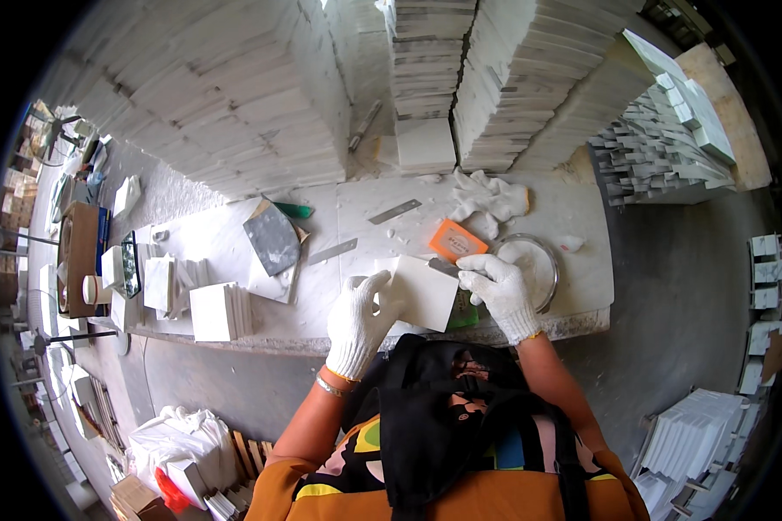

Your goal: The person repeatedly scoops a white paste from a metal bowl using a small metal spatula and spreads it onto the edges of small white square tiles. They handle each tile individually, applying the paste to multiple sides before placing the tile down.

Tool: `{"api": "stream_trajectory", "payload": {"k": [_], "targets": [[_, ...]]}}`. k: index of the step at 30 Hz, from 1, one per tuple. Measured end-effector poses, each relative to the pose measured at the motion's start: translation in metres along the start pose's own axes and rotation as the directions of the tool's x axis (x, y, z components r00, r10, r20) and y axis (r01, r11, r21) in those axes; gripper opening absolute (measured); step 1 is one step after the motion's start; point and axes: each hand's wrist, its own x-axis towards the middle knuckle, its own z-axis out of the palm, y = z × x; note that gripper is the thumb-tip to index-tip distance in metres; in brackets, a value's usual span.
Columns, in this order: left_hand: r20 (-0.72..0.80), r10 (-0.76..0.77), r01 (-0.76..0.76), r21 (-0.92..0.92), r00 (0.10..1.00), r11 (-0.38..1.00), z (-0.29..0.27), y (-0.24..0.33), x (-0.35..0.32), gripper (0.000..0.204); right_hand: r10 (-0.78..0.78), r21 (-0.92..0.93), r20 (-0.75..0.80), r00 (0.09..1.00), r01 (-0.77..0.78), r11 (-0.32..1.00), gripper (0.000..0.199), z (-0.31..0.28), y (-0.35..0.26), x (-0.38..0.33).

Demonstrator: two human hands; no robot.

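Both my hands wear white knit gloves. My left hand is closed on the left edge of a square white tile, which lies tilted near the front of the worktable. My right hand is at the tile's upper right corner, its fingers pinching a small grey flat piece against that edge. What kind of piece it is I cannot make out. Just beyond my right fingers sits an orange box. A green item shows partly beneath the tile's right side.
A round metal-rimmed dish stands right of my right hand, with spare gloves behind. Two steel rulers and a grey stone tile lie on the white worktable. Tall tile stacks wall off the back; cut tiles stand left.
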Motion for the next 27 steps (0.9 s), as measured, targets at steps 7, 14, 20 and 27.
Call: {"api": "stream_trajectory", "payload": {"k": [7, 14, 20, 27], "targets": [[-0.043, -0.013, 0.012, -0.029, 0.999, 1.0, 0.0, 0.001, -0.003, 0.057, -0.068, -0.162, -0.036, 0.997, 0.061, 0.985, 0.021, 0.011, -0.004, 0.0], [-0.039, -0.014, 0.013, -0.025, 0.999, 1.0, 0.0, -0.001, -0.002, 0.06, -0.533, -0.566, -0.01, 0.846, 0.435, 0.7, 0.019, 0.01, 0.01, 0.003], [-0.043, 0.085, -0.082, 0.075, 0.995, 0.994, 0.001, -0.008, -0.002, 0.07, -0.653, -0.637, 0.003, 0.757, 0.505, 0.582, 0.017, 0.009, -0.003, -0.01], [0.015, 0.194, -0.194, 0.04, 0.981, 0.98, 0.009, -0.014, -0.009, 0.083, -0.451, -0.779, 0.168, 0.877, 0.399, 0.484, 0.027, 0.0, -0.002, -0.023]]}}
